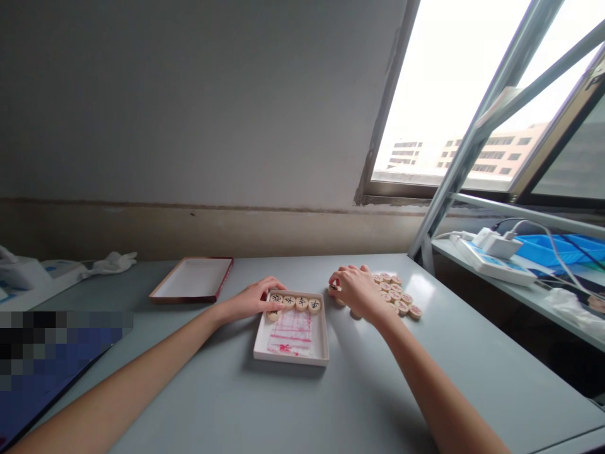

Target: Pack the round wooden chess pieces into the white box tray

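Observation:
A white open box (291,360) sits on the table with a row of round wooden xiangqi pieces (301,303) along its far side. One more piece lies below the row at the left, partly covered by my thumb. Under them is a clear plastic bag with pink-red lines and print. My left hand (253,299) grips the box's far left corner, thumb over the pieces inside. To the right of the box, my right hand (357,287) pinches a xiangqi piece (334,288) with dark marking. Several loose pieces (394,293) with reddish marks lie beyond and beside that hand, which hides some.
A box lid (191,297), white inside with a dark red side, lies at the back left. A dark blurred device (42,378) occupies the left edge. Power strips and cables (501,255) rest on the right shelf beside a blue tray (548,250). A metal frame post (425,243) rises at the far right corner.

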Tool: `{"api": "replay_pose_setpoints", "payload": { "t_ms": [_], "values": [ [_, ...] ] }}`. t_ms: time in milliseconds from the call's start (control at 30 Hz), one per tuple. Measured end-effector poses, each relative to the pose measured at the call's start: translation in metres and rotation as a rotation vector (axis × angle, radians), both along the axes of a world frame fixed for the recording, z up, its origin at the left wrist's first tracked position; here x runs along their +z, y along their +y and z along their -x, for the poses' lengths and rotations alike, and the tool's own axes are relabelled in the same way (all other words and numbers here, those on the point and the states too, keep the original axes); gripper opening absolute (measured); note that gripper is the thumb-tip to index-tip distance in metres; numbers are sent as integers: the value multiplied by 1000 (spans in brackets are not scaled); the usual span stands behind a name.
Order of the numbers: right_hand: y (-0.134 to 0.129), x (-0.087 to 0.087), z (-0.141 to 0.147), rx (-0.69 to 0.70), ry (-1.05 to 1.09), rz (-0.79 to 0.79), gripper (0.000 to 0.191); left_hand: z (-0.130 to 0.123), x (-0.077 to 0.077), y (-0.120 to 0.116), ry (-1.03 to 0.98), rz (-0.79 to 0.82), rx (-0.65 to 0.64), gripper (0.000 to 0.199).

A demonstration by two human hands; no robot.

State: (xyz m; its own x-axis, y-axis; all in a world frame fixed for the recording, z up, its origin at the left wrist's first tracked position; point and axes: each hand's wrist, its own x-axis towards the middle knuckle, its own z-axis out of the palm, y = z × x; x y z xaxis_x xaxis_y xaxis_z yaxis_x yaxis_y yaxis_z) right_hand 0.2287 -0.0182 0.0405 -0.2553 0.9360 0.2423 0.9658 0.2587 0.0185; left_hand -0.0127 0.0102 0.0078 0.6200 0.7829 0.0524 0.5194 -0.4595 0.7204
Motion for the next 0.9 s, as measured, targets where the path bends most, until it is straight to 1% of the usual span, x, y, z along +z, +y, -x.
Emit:
{"api": "replay_pose_setpoints", "payload": {
  "t_ms": [67, 100, 167, 233, 300, 333, 400, 467, 533, 567, 733, 833, 900],
  "values": [
    [1, 3, 0, 11, 59, -27, 17, 0, -1, 0, -8, -5, 9, 32],
    [0, 4, 1, 38, 110, -32, 18, -1, -2, 1, -11, -6, 13, 32],
    [-2, 8, 6, 168, 234, 2, 17, -1, -3, 1, -17, -8, 17, 32],
    [-6, 8, 16, 351, 328, 90, 17, -1, -4, 2, -24, -8, 16, 31],
    [-12, 5, 29, 496, 344, 164, 15, -1, -5, 2, -36, -9, 8, 30],
    [-16, 2, 36, 536, 327, 174, 15, -1, -5, 3, -42, -9, 3, 30],
    [-21, -3, 47, 559, 272, 148, 17, -1, -5, 3, -50, -10, 1, 27],
    [-23, -6, 53, 535, 224, 115, 18, -1, -4, 2, -39, -22, 10, 26],
    [-23, -4, 51, 487, 174, 110, 10, -2, -3, 0, -5, -45, 27, 27],
    [-21, -1, 46, 455, 144, 115, 6, -3, -2, -1, 19, -61, 40, 29],
    [-13, 19, 5, 187, 55, 86, 10, -9, 0, -9, 138, -143, 139, 36],
    [-9, 23, -17, 82, -6, 173, 23, -11, 0, -10, 153, -141, 161, 38],
    [-8, 21, -23, 51, -65, 244, 24, -11, 0, -10, 154, -139, 162, 37]
  ]
}}
